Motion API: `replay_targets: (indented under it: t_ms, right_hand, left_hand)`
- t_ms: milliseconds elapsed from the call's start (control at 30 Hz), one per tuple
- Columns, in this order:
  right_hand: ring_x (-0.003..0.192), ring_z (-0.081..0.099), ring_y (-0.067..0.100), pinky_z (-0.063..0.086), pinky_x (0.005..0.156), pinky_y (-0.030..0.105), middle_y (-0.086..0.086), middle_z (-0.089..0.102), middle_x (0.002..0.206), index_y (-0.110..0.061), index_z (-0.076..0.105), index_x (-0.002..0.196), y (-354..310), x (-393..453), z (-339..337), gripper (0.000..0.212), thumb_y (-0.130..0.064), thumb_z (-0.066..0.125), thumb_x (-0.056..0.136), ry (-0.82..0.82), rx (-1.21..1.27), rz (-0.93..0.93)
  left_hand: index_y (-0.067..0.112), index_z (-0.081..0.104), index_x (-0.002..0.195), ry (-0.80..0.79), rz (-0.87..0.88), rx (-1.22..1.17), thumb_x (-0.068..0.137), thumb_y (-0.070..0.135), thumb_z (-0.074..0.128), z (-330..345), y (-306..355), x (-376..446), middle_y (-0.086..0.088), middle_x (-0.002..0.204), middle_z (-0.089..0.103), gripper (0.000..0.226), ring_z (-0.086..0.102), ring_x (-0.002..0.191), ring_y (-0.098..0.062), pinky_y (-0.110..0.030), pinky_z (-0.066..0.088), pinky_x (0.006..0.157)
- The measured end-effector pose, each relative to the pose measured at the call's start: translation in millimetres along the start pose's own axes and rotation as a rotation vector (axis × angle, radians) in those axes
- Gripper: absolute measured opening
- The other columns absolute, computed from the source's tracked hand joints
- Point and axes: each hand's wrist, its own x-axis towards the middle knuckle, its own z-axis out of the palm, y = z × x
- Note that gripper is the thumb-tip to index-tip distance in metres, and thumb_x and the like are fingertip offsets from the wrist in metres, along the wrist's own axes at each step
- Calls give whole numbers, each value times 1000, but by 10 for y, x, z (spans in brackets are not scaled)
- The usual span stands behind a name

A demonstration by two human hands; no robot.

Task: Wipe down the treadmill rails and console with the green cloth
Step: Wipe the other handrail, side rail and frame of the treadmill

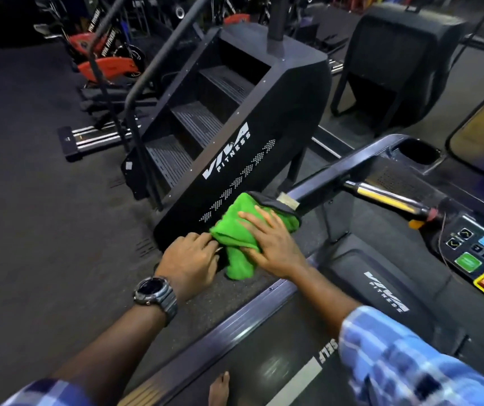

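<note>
The green cloth (pixel 236 230) is draped over the near end of the treadmill's left handrail (pixel 331 177), a dark bar running up to the console (pixel 475 250). My right hand (pixel 273 241) lies flat on top of the cloth, pressing it onto the rail end. My left hand (pixel 189 262), with a dark watch on its wrist, pinches the cloth's left edge with its fingertips. The console's buttons and a silver-and-yellow grip bar (pixel 387 199) show at the right.
A black stair-climber machine (pixel 229 127) stands close on the left of the rail. The treadmill belt and side rail (pixel 234 317) run below my arms, with a bare foot (pixel 219 389) on the deck. Orange exercise bikes (pixel 106 65) stand far back left.
</note>
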Motion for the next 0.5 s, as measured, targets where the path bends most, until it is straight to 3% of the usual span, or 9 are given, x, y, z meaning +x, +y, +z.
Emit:
replay_targets:
  t_ms: [67, 200, 300, 400, 433, 500]
  right_hand:
    - [144, 30, 26, 17, 119, 44, -9, 37, 155, -28, 44, 144, 240, -1, -34, 62, -60, 42, 91, -11, -27, 59]
    - [127, 48, 30, 26, 114, 51, -3, 63, 128, -26, 63, 121, -226, 531, -33, 60, -66, 39, 82, 60, -68, 505]
    - [132, 45, 30, 26, 115, 51, -3, 60, 133, -23, 60, 126, -655, 392, 121, 51, -50, 50, 84, 122, 17, 334]
    - [145, 28, 29, 22, 118, 49, -7, 37, 156, -25, 42, 144, -383, -95, 207, 60, -43, 50, 88, 143, 78, 105]
    - [148, 23, 28, 22, 117, 50, -7, 29, 160, -27, 36, 148, -279, -153, 232, 62, -44, 48, 90, 151, 74, 106]
    - [151, 13, 27, 17, 120, 49, -4, 18, 163, -30, 29, 152, -313, -61, 294, 67, -50, 46, 90, 225, 113, 327]
  left_hand:
    - [15, 67, 99, -2, 8, 11, 85, 36, 46, -21, -5, -36, -2, 98, 65, 33, 60, 81, -27, -39, 51, 63]
    - [12, 67, 101, -37, 19, 12, 84, 34, 51, -54, 5, -42, -4, 101, 65, 32, 60, 82, -28, -39, 52, 63]
    - [13, 63, 85, -24, 36, -12, 79, 30, 48, -87, -29, -80, -6, 89, 61, 23, 58, 76, -31, -40, 49, 60]
    - [15, 63, 88, -11, 97, -32, 80, 32, 49, -74, -123, -158, -4, 91, 62, 23, 59, 81, -29, -38, 49, 63]
    - [14, 65, 94, 2, 115, -41, 80, 32, 51, -53, -158, -170, -3, 96, 64, 26, 61, 85, -28, -37, 50, 66]
    - [13, 66, 105, 16, 137, -84, 81, 29, 53, -17, -204, -166, -3, 106, 67, 32, 63, 93, -27, -37, 53, 72]
